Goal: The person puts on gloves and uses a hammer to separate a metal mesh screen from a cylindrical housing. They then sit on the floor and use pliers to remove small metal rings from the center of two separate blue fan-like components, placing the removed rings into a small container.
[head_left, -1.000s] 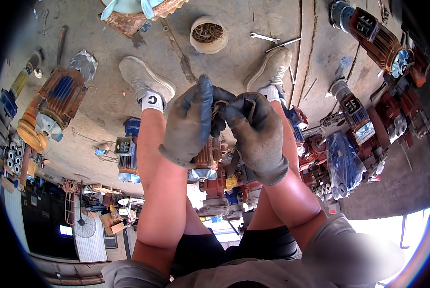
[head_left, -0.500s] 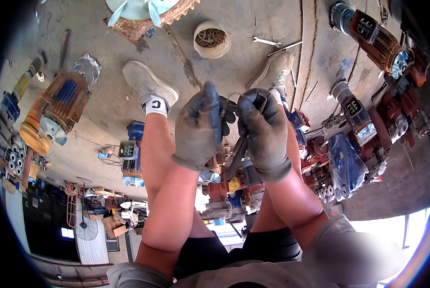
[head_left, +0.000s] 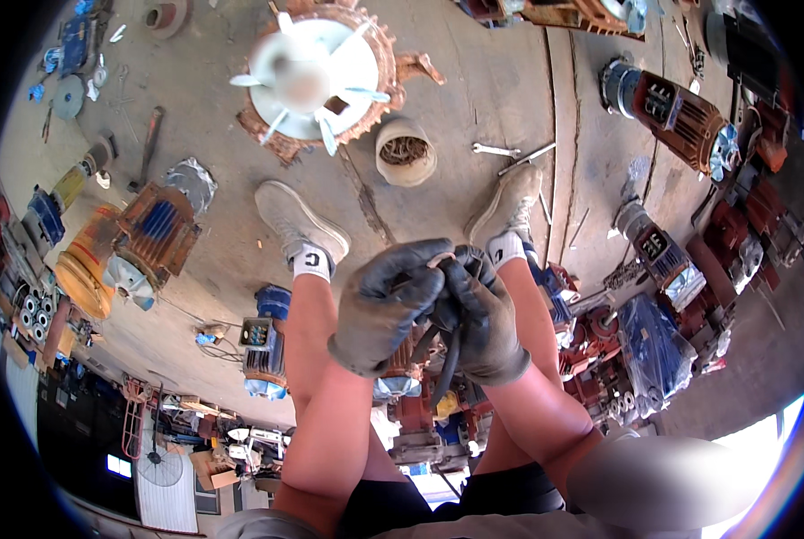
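Note:
Both my hands wear dark-coated work gloves and meet above the floor between my shins. My left hand (head_left: 386,310) is closed, with thumb and fingers pinching a small, thin metal ring (head_left: 441,259). My right hand (head_left: 485,319) is closed against it, its fingertips at the same ring. From under the right hand hangs a dark tool with long handles (head_left: 447,364), which looks like pliers. Its jaws are hidden behind the gloves. Beyond my feet stands a white bucket (head_left: 429,166) holding rusty rings.
A rusty motor (head_left: 379,49) with a pale fan lies beyond the bucket. Wrenches (head_left: 496,150) lie near my right shoe. An orange-brown motor (head_left: 159,225) and a hammer (head_left: 150,144) are on the left. More motors (head_left: 671,117) line the right side.
My hands have come closer together and sit lower in the view, the left turned over toward the ring. The view has tilted, showing more of the fan-topped motor.

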Demonstrator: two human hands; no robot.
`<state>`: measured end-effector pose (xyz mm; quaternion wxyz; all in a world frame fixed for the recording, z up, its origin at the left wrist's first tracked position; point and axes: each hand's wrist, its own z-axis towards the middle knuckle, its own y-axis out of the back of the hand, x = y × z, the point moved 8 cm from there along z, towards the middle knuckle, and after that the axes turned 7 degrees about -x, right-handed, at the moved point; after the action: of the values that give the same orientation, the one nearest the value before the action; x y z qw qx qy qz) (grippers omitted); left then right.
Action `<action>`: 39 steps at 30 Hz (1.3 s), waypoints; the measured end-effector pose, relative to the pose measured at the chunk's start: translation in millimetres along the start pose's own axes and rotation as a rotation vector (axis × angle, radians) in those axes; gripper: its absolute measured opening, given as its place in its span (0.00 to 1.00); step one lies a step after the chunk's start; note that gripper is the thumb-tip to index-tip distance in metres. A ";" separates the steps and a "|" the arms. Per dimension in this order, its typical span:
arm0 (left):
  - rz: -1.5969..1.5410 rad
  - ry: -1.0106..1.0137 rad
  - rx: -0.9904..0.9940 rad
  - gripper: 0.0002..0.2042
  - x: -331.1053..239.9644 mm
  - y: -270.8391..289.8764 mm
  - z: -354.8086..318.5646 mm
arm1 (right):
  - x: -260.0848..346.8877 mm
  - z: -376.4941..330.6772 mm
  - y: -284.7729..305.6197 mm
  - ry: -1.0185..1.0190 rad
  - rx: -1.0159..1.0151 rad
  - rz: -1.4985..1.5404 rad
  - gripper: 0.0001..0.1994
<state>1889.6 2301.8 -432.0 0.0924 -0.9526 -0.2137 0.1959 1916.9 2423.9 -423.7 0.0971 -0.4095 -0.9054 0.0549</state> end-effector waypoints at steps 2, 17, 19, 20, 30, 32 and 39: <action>0.083 -0.064 -0.043 0.13 -2.9 0.6 2.1 | -4.7 -0.1 0.8 0.004 0.021 0.013 0.08; -0.215 -0.353 -0.226 0.10 -124.4 39.7 17.2 | 78.5 1.5 -125.4 -0.179 0.392 -0.273 0.24; -0.203 -0.371 -0.306 0.10 -142.3 44.2 20.7 | 67.6 8.0 -124.7 -0.246 0.434 -0.388 0.27; -0.194 -0.367 -0.349 0.10 -143.5 48.5 22.8 | 55.6 11.0 -124.1 -0.284 0.444 -0.473 0.27; -0.025 -0.534 -0.502 0.16 -153.1 45.0 42.7 | 54.0 25.1 -117.4 -0.434 0.556 -0.339 0.24; 0.006 -0.576 -0.477 0.15 -160.1 35.7 45.7 | 56.7 18.5 -116.3 -0.488 0.546 -0.130 0.23; 0.122 -0.825 -0.528 0.13 -166.3 25.8 45.3 | 35.3 25.5 -118.1 -0.392 0.638 -0.199 0.15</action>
<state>1742.1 2209.3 -424.2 -0.2560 -0.7973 -0.2186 0.5010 1802.1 2372.1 -422.8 0.0498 -0.2506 -0.8796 0.4014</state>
